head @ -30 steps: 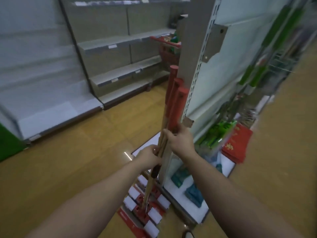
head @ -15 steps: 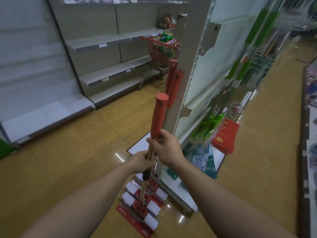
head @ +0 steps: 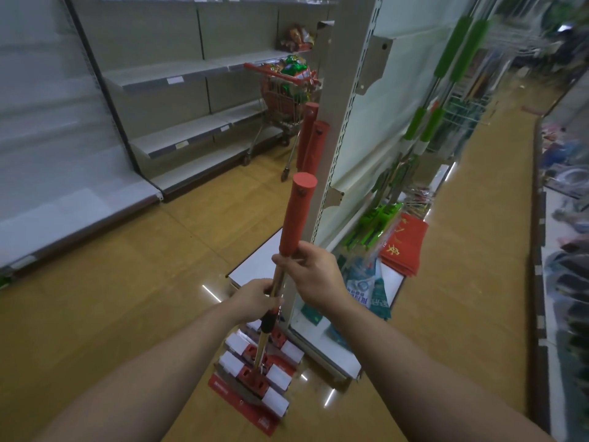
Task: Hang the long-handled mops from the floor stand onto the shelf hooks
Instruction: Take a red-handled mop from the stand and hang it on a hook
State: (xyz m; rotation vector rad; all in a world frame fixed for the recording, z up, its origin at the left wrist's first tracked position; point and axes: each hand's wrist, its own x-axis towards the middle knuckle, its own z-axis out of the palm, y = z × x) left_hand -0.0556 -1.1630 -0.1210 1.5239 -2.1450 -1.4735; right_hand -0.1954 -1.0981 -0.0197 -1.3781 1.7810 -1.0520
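While both hands clamp one mop [head: 288,237], it stands near upright, top tipped a bit toward 1 o'clock. R hand [head: 314,275] wraps the shaft just under the red grip [head: 296,215]. L hand [head: 258,298] curls round the shaft lower, at 7 o'clock from the R, just above a black collar. The hands are close but not touching.

Its mop head [head: 255,378] sits low at 6 o'clock among other heads w/ white rollers [head: 283,349]; can't tell if it's off the floor. Two more red grips [head: 310,138] lean vs the shelf upright [head: 347,122] at 12 o'clock. Green-handled mops [head: 446,74] hang on the panel at 2 o'clock, and red packets [head: 404,247] lie at 3. A shopping cart [head: 283,100] stands well off at 12.

Prob. the lift-out step; hanging isn't done, and the hooks are lost in blur.

Risks:
- The head could snag neighbouring heads as it rises & drag them over.
- A knock could topple the leaning pair.
- Both grips are high, so the head end may swing.
- The top could clip the upright's bracket or the green mops.
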